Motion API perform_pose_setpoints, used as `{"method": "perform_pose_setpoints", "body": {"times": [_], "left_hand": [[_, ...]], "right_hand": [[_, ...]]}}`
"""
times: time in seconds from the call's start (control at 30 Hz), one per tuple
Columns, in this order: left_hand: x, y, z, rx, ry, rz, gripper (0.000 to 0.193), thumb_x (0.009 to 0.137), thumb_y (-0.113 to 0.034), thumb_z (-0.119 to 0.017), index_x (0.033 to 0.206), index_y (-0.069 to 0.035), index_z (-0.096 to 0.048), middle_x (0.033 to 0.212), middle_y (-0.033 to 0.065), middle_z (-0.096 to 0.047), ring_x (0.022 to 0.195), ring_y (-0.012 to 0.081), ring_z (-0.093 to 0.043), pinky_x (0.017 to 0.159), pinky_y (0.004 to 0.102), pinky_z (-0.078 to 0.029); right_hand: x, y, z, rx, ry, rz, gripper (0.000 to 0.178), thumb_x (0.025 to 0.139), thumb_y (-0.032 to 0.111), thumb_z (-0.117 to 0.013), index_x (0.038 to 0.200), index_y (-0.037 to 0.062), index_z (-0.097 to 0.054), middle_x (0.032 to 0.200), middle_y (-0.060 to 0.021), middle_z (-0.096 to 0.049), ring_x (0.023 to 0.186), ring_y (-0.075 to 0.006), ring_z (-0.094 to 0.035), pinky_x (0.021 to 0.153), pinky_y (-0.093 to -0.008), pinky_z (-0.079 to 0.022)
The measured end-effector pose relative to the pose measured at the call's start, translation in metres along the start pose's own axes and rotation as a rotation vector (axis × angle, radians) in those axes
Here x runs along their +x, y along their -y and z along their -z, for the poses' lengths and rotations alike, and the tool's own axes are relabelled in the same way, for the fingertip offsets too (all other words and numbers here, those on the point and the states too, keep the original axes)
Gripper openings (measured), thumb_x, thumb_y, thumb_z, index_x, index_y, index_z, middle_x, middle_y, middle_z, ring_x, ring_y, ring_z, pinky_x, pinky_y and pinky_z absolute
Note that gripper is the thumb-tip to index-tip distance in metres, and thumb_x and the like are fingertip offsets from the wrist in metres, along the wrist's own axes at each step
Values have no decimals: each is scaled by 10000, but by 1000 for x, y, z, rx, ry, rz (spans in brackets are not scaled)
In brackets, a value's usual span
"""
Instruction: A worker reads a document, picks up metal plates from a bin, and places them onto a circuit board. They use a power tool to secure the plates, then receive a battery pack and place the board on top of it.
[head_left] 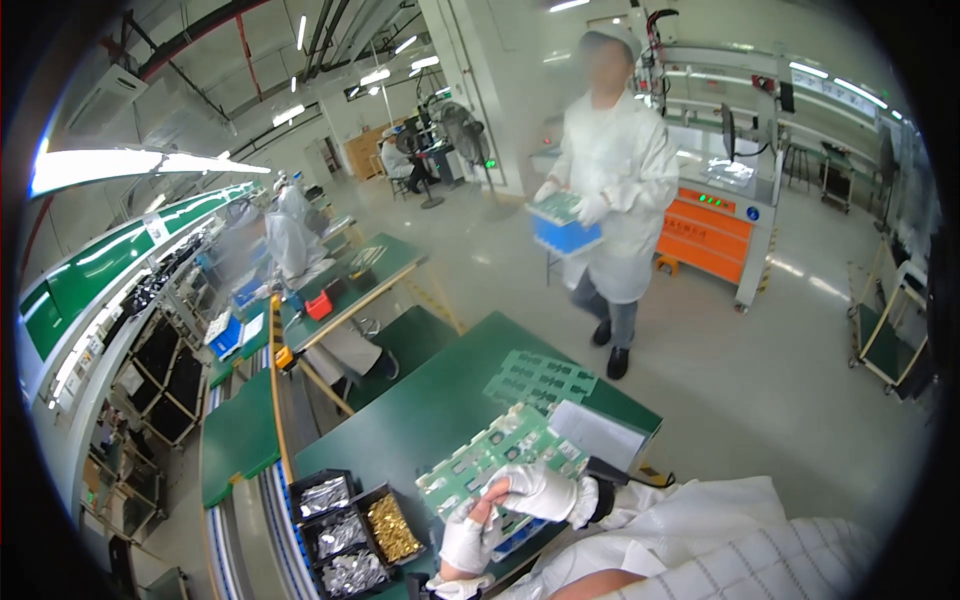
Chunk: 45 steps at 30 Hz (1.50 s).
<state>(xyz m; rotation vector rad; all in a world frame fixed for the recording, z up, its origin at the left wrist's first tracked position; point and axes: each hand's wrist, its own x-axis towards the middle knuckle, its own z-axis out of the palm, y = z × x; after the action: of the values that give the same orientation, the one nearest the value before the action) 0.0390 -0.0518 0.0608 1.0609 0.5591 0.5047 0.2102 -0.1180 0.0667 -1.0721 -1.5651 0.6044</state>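
A green circuit board panel with pale components and cut-outs lies in front of me on the green table, with a blue edge of something under its near side. Above its near part my two white-gloved hands meet, bare fingertips showing. My left hand is closed, thumb and finger pinched. From the right, my right hand reaches over the panel, its fingers also closed and touching the left fingertips. Whatever lies between them is too small or hidden to make out. A dark band circles my right wrist.
Black bins of silver parts and a bin of brass-coloured parts stand left of the panel. Beyond it lie a green perforated sheet and white paper. A conveyor runs along the left. A person carries a blue bin.
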Motion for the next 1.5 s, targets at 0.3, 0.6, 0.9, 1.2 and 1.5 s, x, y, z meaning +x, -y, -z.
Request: {"method": "perform_pose_setpoints", "body": {"times": [0.3,0.6,0.9,1.2,1.5], "left_hand": [[-6,-19,-13,-22,9,13,391,895,-349,-610,1058,5,-646,555,-53,-425,407,54,-330,398,218,-211],[-4,-7,-5,-52,-75,3,276,926,-284,-582,732,-103,-502,563,-27,-454,434,76,-376,412,241,-251],[-1,-9,-2,-104,-27,57,218,926,-265,-592,858,-59,-569,692,-29,-511,530,42,-414,459,179,-288],[-9,-1,-1,-69,-47,-7,236,896,-275,-640,849,-53,-576,699,-10,-546,539,71,-474,476,199,-344],[-3,-22,-12,-45,-60,99,239,921,-159,-574,1114,-26,-528,737,30,-611,480,55,-442,408,191,-310]], "right_hand": [[-3,-4,-5,-35,-48,55,199,835,18,-621,1027,69,-640,950,-95,-628,868,-248,-614,776,-325,-476],[-7,-4,-1,-140,-70,56,280,783,34,-678,1045,124,-634,966,-74,-619,876,-260,-617,761,-340,-488],[-2,-2,6,-140,-88,142,283,787,-75,-637,1003,106,-664,929,-53,-596,808,-204,-613,712,-311,-487],[-10,2,-4,-216,-209,149,278,752,-39,-703,961,143,-679,971,-63,-569,875,-212,-600,732,-299,-487],[5,-8,28,-154,-294,-218,159,848,2,-615,998,54,-623,966,-50,-635,842,-117,-603,724,-272,-503]]}}
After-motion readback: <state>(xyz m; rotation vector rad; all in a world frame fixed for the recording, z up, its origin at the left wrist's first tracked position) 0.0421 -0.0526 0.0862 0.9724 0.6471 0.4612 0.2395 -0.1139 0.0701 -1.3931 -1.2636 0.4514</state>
